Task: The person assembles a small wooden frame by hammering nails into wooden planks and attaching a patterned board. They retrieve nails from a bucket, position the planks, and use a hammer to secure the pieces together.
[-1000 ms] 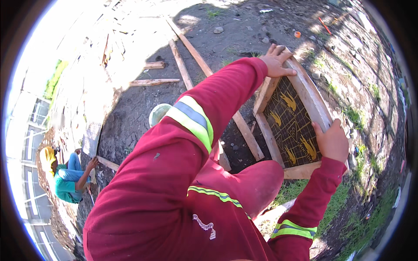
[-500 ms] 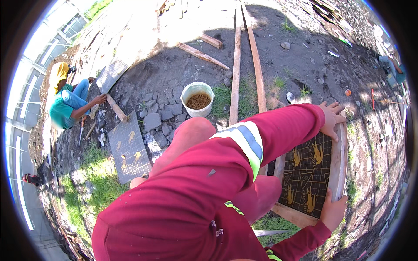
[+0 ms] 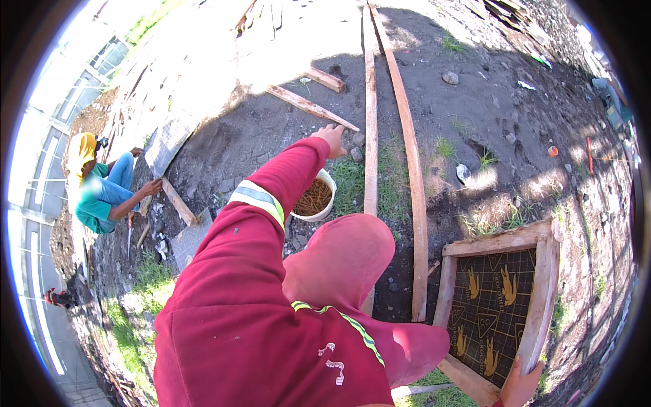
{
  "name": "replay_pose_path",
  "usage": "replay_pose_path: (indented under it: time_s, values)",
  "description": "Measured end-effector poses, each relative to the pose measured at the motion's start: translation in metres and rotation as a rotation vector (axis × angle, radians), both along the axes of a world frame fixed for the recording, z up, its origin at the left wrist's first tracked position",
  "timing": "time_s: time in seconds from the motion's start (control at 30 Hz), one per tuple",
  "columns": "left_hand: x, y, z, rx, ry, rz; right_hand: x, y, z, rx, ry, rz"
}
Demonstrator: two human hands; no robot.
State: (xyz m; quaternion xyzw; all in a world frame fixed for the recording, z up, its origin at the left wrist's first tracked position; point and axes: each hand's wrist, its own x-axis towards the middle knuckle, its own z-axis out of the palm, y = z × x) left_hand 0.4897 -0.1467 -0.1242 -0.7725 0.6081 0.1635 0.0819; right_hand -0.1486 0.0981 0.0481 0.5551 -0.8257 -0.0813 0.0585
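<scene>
My left hand [image 3: 331, 140] reaches out ahead, past the white bucket [image 3: 332, 196] of brown nails. Its fingers are stretched out with nothing visible in them, near the end of a short plank [image 3: 308, 106]. At the lower right my right hand [image 3: 522, 384] grips the near right corner of a wooden frame [image 3: 544, 292]. Black gridded plywood [image 3: 489, 302] with yellow printed figures backs the frame, which stands beside my knee. My left sleeve hides part of the bucket.
Two long timbers [image 3: 370, 136] run ahead from near my knee. To the left a crouching person [image 3: 102, 193] in a yellow head covering holds a board. Broken paving pieces and a grey panel [image 3: 190, 241] lie near my left arm. A stone [image 3: 450, 78] sits farther off.
My left hand has let go of the frame's far corner and swung left and forward over the bucket. My right hand stays on the frame, and the view has shifted slightly.
</scene>
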Motion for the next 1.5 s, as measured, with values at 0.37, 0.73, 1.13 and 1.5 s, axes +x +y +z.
replay_pose_path:
  time_s: [0.37, 0.73, 1.13, 1.5]
  values:
    - [0.144, -0.139, -0.093, -0.005, -0.198, 0.228, -0.059, 0.019, -0.026, 0.015, 0.38, 0.14]
    - [0.197, -0.261, -0.156, -0.146, -0.095, 0.257, -0.139, 0.085, -0.036, 0.068, 0.753, 0.016]
    - [0.231, -0.324, -0.211, -0.148, -0.108, 0.103, -0.09, 0.043, -0.004, -0.156, 0.115, -0.153]
    - [0.233, -0.297, -0.146, -0.129, -0.63, -0.455, -0.104, 0.061, 0.006, -0.089, 0.065, -0.331]
